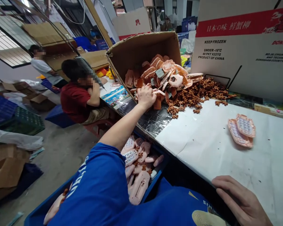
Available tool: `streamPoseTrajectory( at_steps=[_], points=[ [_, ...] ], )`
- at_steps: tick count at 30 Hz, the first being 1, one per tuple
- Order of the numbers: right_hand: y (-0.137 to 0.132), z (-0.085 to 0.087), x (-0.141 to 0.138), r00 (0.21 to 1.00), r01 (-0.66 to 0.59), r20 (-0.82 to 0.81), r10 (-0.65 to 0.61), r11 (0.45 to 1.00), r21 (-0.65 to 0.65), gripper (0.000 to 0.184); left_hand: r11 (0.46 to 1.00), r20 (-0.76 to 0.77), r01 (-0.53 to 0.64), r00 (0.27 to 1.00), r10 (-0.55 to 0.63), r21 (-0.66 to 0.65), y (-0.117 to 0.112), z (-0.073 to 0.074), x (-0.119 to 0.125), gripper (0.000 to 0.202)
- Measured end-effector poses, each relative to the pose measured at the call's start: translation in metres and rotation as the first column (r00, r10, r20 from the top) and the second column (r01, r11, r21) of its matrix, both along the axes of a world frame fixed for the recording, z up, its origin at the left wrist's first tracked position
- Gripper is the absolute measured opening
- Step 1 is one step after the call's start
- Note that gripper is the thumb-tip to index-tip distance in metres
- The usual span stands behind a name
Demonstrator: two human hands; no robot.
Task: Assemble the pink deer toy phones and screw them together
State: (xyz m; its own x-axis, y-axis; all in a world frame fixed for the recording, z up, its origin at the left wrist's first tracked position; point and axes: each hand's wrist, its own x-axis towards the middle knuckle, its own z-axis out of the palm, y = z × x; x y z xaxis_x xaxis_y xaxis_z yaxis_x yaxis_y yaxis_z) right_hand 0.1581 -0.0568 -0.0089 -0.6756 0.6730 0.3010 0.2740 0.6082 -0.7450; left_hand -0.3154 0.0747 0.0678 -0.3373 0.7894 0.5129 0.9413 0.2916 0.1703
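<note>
My left hand [146, 96] reaches to the front of a heap of pink plastic toy-phone shells [168, 66] spilling from a tipped cardboard box [146, 44]. Its fingers are curled down among the shells, and what they grip is hidden. Beside the heap lies a pile of small brown branching plastic pieces [195, 92]. My right hand [242, 201] rests at the near edge of the white-covered table [202, 135], fingers stretched out and holding nothing. Farther along that surface are two pink keypad shells [242, 129], one partly over the other.
Below my left arm is a blue crate [153, 185] with several pink toy phones [139, 188] and brown pieces. A large white carton [245, 56] stands behind the table. A seated person in a red shirt [74, 94] is at the left, near a hanging electric screwdriver [88, 70].
</note>
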Motion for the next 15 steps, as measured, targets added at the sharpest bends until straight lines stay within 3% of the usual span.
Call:
streamPoseTrajectory(
  at_steps=[4,6,8,12,15],
  points=[
    [0.000,0.000,-0.001,1.000,0.019,-0.016,-0.020,0.998,-0.052,0.019,0.990,0.067,-0.062,0.996,0.054,0.129,-0.021,0.032,-0.004,0.022],
    [0.000,0.000,-0.001,0.999,0.039,-0.026,-0.042,0.992,-0.120,0.016,0.977,0.124,-0.012,0.992,-0.015,0.213,-0.032,0.047,0.005,0.022],
    [0.001,0.002,-0.003,0.996,0.081,-0.031,-0.089,0.974,-0.211,0.014,0.936,0.201,0.100,0.964,-0.176,0.338,-0.043,0.059,0.022,0.017],
    [0.008,0.014,-0.008,0.976,0.182,-0.052,-0.211,0.926,-0.330,0.017,0.842,0.303,0.282,0.841,-0.448,0.460,-0.058,0.073,0.069,0.014],
    [0.018,0.024,-0.013,0.959,0.218,-0.082,-0.270,0.892,-0.395,0.024,0.800,0.473,0.386,0.656,-0.588,0.460,-0.065,0.078,0.111,0.015]
  ],
)
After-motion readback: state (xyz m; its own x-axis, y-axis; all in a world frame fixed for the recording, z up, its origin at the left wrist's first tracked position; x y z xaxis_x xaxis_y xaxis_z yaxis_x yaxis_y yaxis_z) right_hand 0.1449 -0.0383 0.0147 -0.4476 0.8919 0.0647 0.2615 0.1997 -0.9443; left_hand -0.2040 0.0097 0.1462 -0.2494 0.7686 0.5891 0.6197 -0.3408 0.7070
